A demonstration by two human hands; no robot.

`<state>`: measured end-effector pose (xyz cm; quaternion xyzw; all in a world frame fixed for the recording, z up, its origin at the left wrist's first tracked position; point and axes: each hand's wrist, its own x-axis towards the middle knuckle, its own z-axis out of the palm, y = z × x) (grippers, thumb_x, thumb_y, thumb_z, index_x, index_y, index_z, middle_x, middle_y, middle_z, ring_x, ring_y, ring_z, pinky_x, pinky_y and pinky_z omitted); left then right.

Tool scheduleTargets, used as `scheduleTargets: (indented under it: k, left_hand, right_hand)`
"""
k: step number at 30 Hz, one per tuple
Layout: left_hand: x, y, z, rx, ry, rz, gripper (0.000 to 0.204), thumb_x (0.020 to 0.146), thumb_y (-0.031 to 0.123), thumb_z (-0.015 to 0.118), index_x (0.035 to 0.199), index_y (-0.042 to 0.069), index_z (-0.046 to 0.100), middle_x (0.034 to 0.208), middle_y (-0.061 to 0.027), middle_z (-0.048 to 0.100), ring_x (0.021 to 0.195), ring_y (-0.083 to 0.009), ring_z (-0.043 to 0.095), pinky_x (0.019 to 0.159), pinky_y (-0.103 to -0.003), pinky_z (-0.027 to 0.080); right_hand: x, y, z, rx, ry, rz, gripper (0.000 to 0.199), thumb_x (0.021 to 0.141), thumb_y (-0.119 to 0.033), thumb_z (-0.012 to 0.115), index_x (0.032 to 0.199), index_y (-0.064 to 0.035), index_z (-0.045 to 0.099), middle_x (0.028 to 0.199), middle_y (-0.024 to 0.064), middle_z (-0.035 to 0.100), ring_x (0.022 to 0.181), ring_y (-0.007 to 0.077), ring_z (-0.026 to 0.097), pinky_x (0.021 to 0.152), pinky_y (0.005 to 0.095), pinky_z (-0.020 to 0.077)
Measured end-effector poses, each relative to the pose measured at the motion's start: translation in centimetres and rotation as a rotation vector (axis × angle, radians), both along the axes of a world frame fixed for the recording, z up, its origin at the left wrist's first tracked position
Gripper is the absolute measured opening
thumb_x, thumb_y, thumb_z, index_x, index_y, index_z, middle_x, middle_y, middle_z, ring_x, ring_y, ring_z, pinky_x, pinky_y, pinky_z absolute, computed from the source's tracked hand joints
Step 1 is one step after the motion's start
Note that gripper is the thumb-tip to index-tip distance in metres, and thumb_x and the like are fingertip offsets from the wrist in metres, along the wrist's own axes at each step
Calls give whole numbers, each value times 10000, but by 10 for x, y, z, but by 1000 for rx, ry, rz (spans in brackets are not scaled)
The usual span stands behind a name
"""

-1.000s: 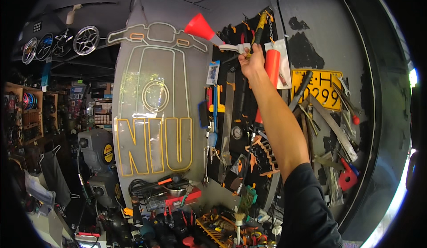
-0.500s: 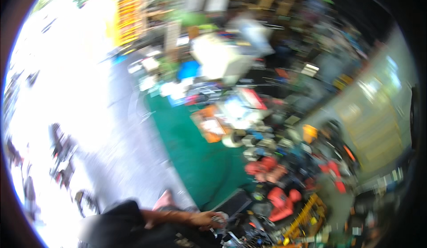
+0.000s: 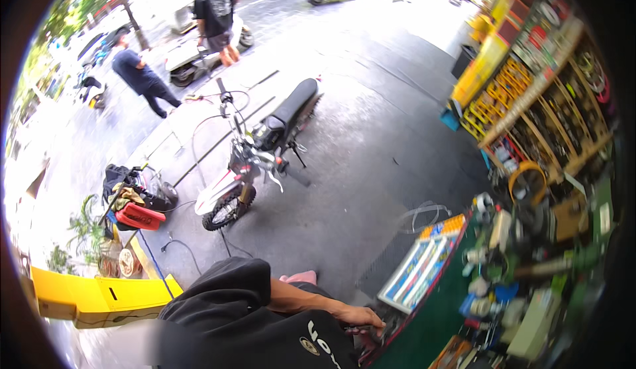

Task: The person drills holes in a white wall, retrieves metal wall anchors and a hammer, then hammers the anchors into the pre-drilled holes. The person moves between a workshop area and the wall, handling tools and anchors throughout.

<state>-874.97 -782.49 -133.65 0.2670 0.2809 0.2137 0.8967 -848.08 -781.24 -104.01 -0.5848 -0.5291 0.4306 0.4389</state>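
Grey floor [image 3: 371,163] spreads between the far motorbike [image 3: 268,134] and the near table [image 3: 424,336], leaving room to move left of the table's dark red edge. Clutter crowds the green top's right side, around a pale box [image 3: 533,326]. Along the edge, beyond the person's left hand [image 3: 361,316], lies a blue-and-white striped panel [image 3: 417,276]. The fingers bend down over something dark [image 3: 358,332] at the near edge; whether they grip it, I cannot tell. No right hand shows. Nothing finished appears there, so what is done or left cannot be judged.
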Motion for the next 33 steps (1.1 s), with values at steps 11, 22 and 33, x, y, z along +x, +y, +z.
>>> scheduleTargets:
  k: [11, 22, 33]
  left_hand:
    - [-208, 203, 40, -111, -143, 465, 821, 998, 830, 243, 1398, 190, 567, 658, 73, 420, 480, -27, 368, 415, -203, 264]
    - [-469, 429, 74, -110, -132, 1215, 268, 1085, 359, 605, 1099, 94, 644, 834, 22, 619, 611, -32, 530, 441, -188, 334]
    - [-727, 711, 37, 98, -80, 1280, 255, 1097, 321, 590, 1115, 78, 667, 900, 5, 675, 654, -52, 522, 516, -220, 380]
  right_hand:
    - [-296, 281, -191, -324, -370, 607, 135, 890, -110, 838, 855, -28, 736, 716, -23, 634, 560, 72, 544, 521, 271, 428]
    - [-638, 607, -150, -253, -187, 1128, 295, 808, -15, 887, 932, -35, 621, 809, 14, 677, 640, 64, 595, 556, 233, 469]
    - [-897, 869, -168, -288, -77, 1002, 290, 825, 43, 848, 963, -30, 604, 800, 45, 671, 616, 88, 636, 493, 199, 467]
